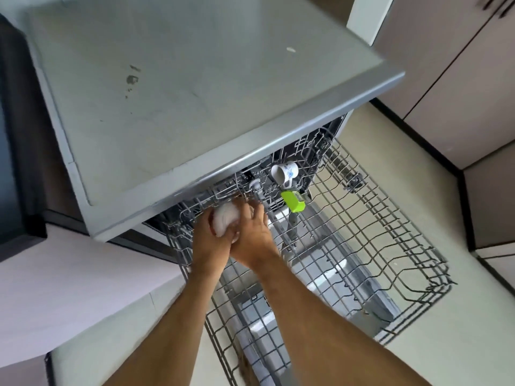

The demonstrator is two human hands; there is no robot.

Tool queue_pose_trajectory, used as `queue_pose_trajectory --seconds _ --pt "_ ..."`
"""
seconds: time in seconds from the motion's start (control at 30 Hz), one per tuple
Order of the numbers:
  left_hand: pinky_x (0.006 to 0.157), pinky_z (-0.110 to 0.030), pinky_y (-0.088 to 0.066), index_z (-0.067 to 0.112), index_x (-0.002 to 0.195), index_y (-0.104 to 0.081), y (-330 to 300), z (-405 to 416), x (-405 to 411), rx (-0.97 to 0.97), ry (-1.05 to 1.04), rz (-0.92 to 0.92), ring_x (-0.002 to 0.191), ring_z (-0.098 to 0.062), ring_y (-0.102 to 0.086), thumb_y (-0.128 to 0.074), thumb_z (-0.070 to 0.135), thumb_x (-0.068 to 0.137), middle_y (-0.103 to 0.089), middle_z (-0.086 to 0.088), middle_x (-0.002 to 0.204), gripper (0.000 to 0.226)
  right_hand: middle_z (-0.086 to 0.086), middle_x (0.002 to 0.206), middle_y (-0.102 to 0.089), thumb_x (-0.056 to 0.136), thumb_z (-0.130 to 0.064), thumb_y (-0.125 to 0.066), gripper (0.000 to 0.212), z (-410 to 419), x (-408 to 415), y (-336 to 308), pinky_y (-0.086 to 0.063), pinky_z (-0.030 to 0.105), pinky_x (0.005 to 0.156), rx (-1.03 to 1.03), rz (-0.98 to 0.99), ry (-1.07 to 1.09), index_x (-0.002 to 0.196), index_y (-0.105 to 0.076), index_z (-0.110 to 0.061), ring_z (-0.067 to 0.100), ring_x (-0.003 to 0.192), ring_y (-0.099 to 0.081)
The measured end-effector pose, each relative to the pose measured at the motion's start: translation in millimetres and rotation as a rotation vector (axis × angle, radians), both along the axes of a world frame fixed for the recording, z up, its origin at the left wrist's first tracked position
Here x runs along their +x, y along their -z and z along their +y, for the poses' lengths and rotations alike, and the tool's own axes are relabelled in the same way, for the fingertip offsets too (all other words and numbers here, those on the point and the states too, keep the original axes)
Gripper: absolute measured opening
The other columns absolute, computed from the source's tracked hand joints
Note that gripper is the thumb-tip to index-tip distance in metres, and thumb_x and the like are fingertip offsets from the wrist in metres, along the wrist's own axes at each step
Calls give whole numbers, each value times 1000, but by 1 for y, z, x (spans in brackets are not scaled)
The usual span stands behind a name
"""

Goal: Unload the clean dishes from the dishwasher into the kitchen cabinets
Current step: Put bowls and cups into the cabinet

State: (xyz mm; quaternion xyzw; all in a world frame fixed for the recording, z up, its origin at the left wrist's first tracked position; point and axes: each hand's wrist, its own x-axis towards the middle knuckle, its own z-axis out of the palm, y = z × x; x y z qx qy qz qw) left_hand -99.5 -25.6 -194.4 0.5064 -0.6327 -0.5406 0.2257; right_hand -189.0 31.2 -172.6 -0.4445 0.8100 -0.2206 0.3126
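Observation:
The dishwasher (195, 87) stands open with its wire rack (370, 227) pulled out over the floor. Both my hands reach into the rack's back left part, just under the dishwasher's top edge. My left hand (207, 240) and my right hand (255, 235) together hold a white dish (225, 220), blurred, with fingers curled round it from either side. A white cup with a blue pattern (285, 172) lies tilted on the rack further back. Beside it sits a bright green plastic item (292, 201).
Most of the pulled-out rack holds nothing. The lowered dishwasher door (331, 277) shows beneath it. Beige cabinet doors (451, 79) stand at the right across a strip of pale floor (390, 140). A dark appliance (16, 151) is at the left.

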Motion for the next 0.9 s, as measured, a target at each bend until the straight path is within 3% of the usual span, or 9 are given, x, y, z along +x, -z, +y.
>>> queue_pose_trajectory --seconds 0.13,0.23,0.3,0.37,0.43,0.57,0.7,0.8,0.9 --pt "70 -41 -62 27 129 -55 -13 42 22 147 -36 2 97 -19 -70 -80 51 72 -67 0 114 67 5 145 -25 80 -34 -73 94 50 11 -20 -38 51 111 6 -29 16 149 -9 -32 29 134 -25" --pt "69 -47 -62 32 127 -59 -22 77 34 149 -66 6 93 -22 -72 -77 73 58 -69 0 113 82 4 154 -24 80 -43 -75 105 92 16 -37 -29 55 117 -30 -46 -15 155 -6 -22 28 142 -20" --pt "69 -45 -62 33 127 -59 -32 104 40 123 -65 1 92 -22 -72 -76 69 62 -70 0 113 75 4 158 -21 82 -48 -74 108 123 19 -50 -22 51 120 -33 -31 -39 156 -3 -15 27 146 -15" --pt "70 -42 -62 32 131 -57 -49 135 44 103 -44 12 98 -21 -70 -76 59 70 -67 -2 119 69 4 154 -26 79 -50 -76 109 151 25 -59 -31 46 115 -62 -26 -10 155 -6 -16 26 142 -24" --pt "74 -42 -62 32 137 -50 -66 165 50 83 -12 16 105 -20 -66 -76 58 69 -62 1 124 78 3 150 -29 76 -50 -76 107 178 32 -69 -36 45 110 -103 -14 16 154 -10 -18 26 135 -30" --pt "96 -37 -54 24 144 -42 -102 225 65 -43 70 0 119 -13 -57 -81 56 60 -57 3 130 97 1 146 -34 77 -41 -77 101 230 41 -94 -40 45 106 -154 -6 21 153 -14 -21 24 131 -34" --pt "109 -40 -44 19 148 -36 -138 281 87 -96 93 -37 126 -13 -50 -82 44 62 -52 3 136 100 0 136 -44 70 -48 -80 101 283 58 -121 -47 43 103 -180 39 -46 149 -22 -23 21 122 -43" --pt "105 -39 -47 23 144 -41 -162 314 106 -120 116 -30 123 -12 -53 -81 52 59 -57 6 132 98 0 132 -50 65 -52 -80 102 313 69 -141 -50 45 98 -195 34 -81 147 -25 -24 22 118 -48" --pt "88 -14 -50 34 126 -50 -191 341 122 -175 117 -60 110 -5 -58 -86 34 71 -61 15 116 66 -2 132 -49 63 -57 -79 103 333 79 -162 -49 46 99 -226 84 -161 146 -28 -22 22 117 -48"
